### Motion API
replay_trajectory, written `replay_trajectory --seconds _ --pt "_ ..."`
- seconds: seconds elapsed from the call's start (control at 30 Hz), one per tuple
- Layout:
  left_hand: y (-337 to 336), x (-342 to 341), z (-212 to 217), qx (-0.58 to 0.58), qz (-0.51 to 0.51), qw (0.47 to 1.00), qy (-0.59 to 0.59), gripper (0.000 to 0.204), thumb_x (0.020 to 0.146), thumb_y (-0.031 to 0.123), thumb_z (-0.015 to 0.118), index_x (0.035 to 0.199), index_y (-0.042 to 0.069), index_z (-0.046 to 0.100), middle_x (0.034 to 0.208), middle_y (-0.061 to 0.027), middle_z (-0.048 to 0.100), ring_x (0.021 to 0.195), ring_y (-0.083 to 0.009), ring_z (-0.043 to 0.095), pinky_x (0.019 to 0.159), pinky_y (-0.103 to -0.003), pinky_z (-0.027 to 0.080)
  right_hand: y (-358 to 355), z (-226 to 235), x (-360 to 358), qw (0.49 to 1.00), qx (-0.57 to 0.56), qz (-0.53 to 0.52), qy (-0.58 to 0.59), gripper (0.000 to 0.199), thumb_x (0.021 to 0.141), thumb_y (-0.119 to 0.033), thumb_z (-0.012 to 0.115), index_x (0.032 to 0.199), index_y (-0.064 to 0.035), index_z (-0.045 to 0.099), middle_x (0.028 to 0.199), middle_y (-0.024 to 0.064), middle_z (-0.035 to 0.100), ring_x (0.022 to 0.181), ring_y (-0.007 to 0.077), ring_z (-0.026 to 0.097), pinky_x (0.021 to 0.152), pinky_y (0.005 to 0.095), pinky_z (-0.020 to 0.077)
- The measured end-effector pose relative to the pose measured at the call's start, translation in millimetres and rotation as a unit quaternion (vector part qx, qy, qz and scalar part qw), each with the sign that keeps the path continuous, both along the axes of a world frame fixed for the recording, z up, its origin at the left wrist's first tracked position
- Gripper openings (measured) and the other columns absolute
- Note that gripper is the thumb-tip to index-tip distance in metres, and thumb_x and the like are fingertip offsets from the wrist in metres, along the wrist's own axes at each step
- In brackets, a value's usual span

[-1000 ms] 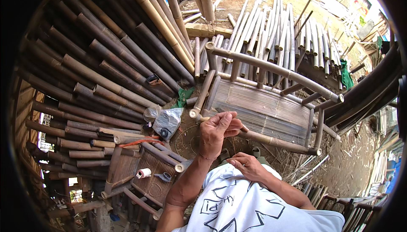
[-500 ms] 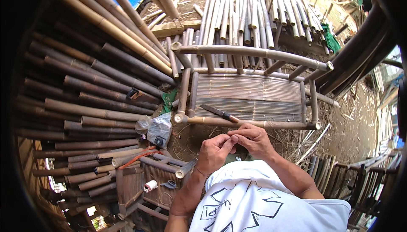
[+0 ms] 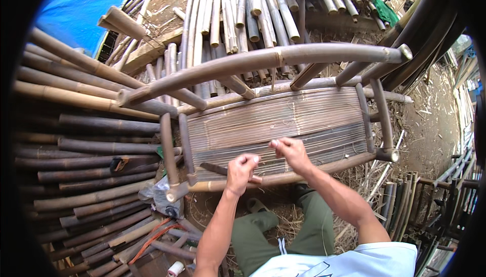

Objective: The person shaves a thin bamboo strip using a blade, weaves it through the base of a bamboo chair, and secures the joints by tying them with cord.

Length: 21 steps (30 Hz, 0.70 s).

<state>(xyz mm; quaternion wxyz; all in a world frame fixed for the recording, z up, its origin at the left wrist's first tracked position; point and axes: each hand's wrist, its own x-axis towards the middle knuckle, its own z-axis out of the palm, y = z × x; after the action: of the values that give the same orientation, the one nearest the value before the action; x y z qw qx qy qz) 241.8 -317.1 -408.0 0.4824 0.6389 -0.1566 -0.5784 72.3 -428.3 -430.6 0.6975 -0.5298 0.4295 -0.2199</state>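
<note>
My left hand [image 3: 240, 174] is closed in a pinch, thumb against the fingers, above the front rail of a bamboo bench [image 3: 278, 177]. A little to the right and farther out, my right hand [image 3: 292, 154] pinches in the same way over the slatted seat [image 3: 238, 125]. Whatever lies between the fingertips is too thin or small to make out. The two hands are apart. Under my left hand a knife [image 3: 214, 168] rests on the front of the seat, its wooden handle partly hidden by that hand.
The bench's thick bamboo back rail [image 3: 263, 62] arches across beyond the seat. Dark bamboo poles [image 3: 96, 176] are stacked on the left, with more cut poles [image 3: 248, 9] behind. A plastic bag [image 3: 164, 198], an orange strap [image 3: 149, 241] and a white spool [image 3: 175, 268] are at lower left.
My hands were together near my body; now they have separated and reach out over the bench seat. The view has shifted forward, so the bench appears larger and my legs show.
</note>
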Motion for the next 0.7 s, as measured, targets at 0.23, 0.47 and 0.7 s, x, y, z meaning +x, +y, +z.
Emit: replay_trajectory --seconds 0.23,0.47,0.7 --pt "-205.5 46.3 -253.9 -0.15 0.21 0.899 -0.353 0.017 0.09 0.019 0.067 0.082 0.003 0.067 0.062 0.0025 0.056 0.048 -0.0066 0.048 0.041 -0.024 0.038 -177.2 -214.6 22.9 0.902 -0.409 -0.027 0.137 0.06 0.088 -0.003 0.05 0.145 0.0045 0.032 0.121 0.0255 0.053 0.11 0.0372 0.055 0.096 0.0447 0.0453" --pt "-313.1 30.9 -320.3 -0.079 0.115 0.863 -0.486 0.024 0.087 0.031 0.06 0.088 0.011 0.074 0.083 -0.0169 0.071 0.082 -0.0358 0.069 0.075 -0.044 0.054 -272.3 -279.3 51.2 0.828 -0.54 0.065 0.134 0.07 0.083 0.007 0.044 0.149 -0.0098 0.032 0.15 0.0278 0.029 0.132 0.0438 0.042 0.11 0.0447 0.039" --pt "-328.1 49.2 -307.0 -0.081 -0.104 0.835 -0.534 0.022 0.085 0.031 0.065 0.095 0.016 0.076 0.093 -0.0156 0.072 0.09 -0.0318 0.069 0.083 -0.041 0.054 -295.8 -289.5 76.6 0.848 -0.475 0.111 0.21 0.019 0.085 -0.013 0.062 0.101 -0.0127 0.072 0.106 0.0147 0.068 0.108 0.0333 0.061 0.088 0.0417 0.0515"
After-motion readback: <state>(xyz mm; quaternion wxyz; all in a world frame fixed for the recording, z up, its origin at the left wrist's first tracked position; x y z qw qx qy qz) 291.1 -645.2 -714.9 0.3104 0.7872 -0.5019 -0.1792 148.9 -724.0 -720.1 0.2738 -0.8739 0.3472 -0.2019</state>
